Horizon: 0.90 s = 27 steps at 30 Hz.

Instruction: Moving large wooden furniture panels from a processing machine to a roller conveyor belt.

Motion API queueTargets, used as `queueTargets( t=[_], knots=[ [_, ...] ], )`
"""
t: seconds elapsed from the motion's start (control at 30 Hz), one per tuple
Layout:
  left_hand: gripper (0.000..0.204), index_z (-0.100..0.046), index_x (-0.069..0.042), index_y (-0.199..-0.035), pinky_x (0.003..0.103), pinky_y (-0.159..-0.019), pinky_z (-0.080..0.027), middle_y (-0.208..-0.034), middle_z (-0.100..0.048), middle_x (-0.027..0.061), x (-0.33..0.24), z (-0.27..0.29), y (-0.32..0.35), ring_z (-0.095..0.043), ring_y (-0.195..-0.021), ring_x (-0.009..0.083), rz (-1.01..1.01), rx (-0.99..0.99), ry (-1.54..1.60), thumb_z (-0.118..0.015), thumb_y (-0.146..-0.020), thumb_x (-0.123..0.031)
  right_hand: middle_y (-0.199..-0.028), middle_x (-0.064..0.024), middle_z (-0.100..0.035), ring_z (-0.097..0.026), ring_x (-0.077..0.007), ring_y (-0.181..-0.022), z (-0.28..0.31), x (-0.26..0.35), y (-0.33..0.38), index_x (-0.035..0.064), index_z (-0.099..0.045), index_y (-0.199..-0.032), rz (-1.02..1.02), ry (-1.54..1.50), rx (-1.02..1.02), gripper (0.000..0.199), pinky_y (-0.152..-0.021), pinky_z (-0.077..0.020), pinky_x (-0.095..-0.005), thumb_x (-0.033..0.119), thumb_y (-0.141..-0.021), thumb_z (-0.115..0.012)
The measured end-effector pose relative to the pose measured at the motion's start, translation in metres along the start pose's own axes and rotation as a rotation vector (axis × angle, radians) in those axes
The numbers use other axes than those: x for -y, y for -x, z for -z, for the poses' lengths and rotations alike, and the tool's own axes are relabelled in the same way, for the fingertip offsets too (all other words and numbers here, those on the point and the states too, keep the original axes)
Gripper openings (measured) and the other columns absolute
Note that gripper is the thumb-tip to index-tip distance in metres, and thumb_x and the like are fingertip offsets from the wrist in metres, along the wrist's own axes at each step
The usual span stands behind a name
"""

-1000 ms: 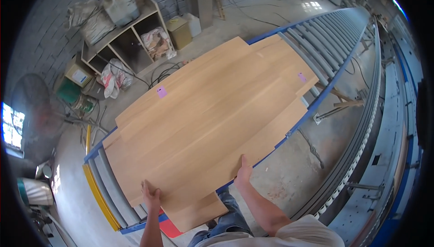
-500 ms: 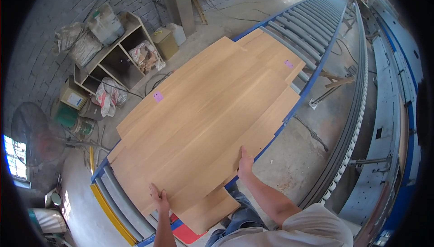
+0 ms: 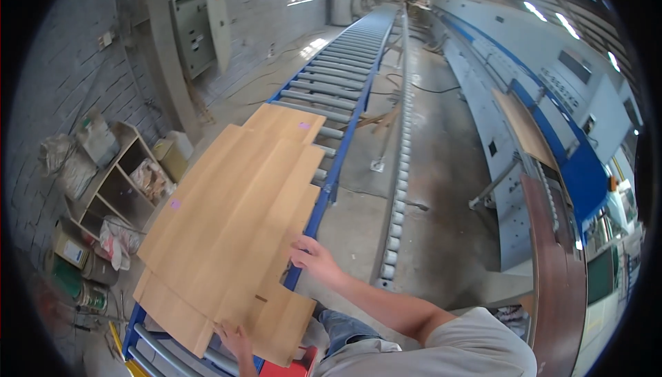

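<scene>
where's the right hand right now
In the head view the right hand sits lower centre, resting on the right edge of the boards, just above the blue conveyor rail.

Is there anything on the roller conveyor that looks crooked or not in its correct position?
Yes. The light wooden panels lie fanned, their ends stepped and not flush, and they overhang the blue roller conveyor on its left side. The right hand and left hand rest on their near edges.

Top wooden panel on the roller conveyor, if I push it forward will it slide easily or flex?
The top wooden panel looks flat and thin, so it is probably stiff but awkward when lifted. Lying on stacked panels rather than the rollers, it likely slides with some friction. The right hand grips its edge; the left hand steadies the near end.
</scene>
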State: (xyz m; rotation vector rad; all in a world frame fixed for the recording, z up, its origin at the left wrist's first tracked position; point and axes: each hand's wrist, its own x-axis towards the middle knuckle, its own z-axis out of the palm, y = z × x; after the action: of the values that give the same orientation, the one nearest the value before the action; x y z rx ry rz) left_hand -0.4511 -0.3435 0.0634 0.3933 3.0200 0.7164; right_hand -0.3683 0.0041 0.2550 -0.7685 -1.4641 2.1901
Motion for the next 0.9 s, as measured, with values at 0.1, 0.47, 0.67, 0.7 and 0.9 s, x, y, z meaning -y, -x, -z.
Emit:
queueTargets(
  t=[0.1, 0.47, 0.67, 0.7, 0.9],
  knots=[
    [0.049, -0.052, 0.001, -0.127, 0.041, -0.103, -0.039, -0.137, -0.044, 0.0294, -0.009, -0.001, 0.066, -0.042, -0.130, 0.0386, -0.058, -0.220, 0.071, -0.062, -0.084, -0.020, -0.116, -0.0084, -0.063, -0.061, -0.0131, -0.098, 0.051, 0.030, 0.099, 0.0041, -0.052, -0.130, 0.173, 0.099, 0.043, 0.041, -0.084, -0.0493, -0.0273, 0.012, -0.091, -0.063],
    [0.048, -0.056, 0.002, -0.122, 0.044, -0.092, -0.044, -0.122, -0.053, 0.0249, -0.044, -0.017, 0.132, -0.052, -0.113, 0.0378, -0.177, 0.440, 0.234, -0.059, -0.087, -0.030, -0.087, -0.0070, -0.061, -0.053, -0.0129, -0.057, 0.312, -0.101, 0.332, 0.0011, -0.059, -0.109, -0.266, -0.063, -0.967, 0.021, -0.049, -0.0441, -0.0272, 0.010, -0.091, -0.056],
    [0.049, -0.058, 0.003, -0.119, 0.045, -0.087, -0.047, -0.114, -0.058, 0.0224, -0.094, -0.036, 0.149, -0.057, -0.103, 0.0374, -0.273, 0.865, 0.183, -0.058, -0.088, -0.035, -0.088, -0.0059, -0.063, -0.056, -0.0130, -0.058, 0.382, -0.085, 0.407, 0.0032, -0.061, -0.106, -0.097, -0.066, -1.227, 0.021, -0.053, -0.0488, -0.0277, 0.015, -0.088, -0.059],
    [0.050, -0.058, 0.003, -0.119, 0.046, -0.086, -0.047, -0.112, -0.059, 0.0220, -0.105, -0.039, 0.152, -0.058, -0.102, 0.0373, -0.288, 0.936, 0.165, -0.057, -0.089, -0.036, -0.087, -0.0055, -0.063, -0.057, -0.0132, -0.059, 0.397, -0.082, 0.421, 0.0034, -0.062, -0.104, -0.064, -0.036, -1.304, 0.020, -0.054, -0.0496, -0.0281, 0.015, -0.088, -0.060],
    [0.053, -0.060, 0.004, -0.116, 0.047, -0.080, -0.050, -0.104, -0.064, 0.0195, -0.184, -0.053, 0.176, -0.063, -0.093, 0.0369, -0.308, 1.312, 0.038, -0.056, -0.090, -0.042, -0.091, -0.0094, -0.067, -0.062, -0.0191, -0.079, 0.484, -0.044, 0.516, -0.0019, -0.065, -0.104, 0.192, 0.595, -1.665, 0.025, -0.074, -0.0504, -0.0316, 0.015, -0.085, -0.064]
  ],
)
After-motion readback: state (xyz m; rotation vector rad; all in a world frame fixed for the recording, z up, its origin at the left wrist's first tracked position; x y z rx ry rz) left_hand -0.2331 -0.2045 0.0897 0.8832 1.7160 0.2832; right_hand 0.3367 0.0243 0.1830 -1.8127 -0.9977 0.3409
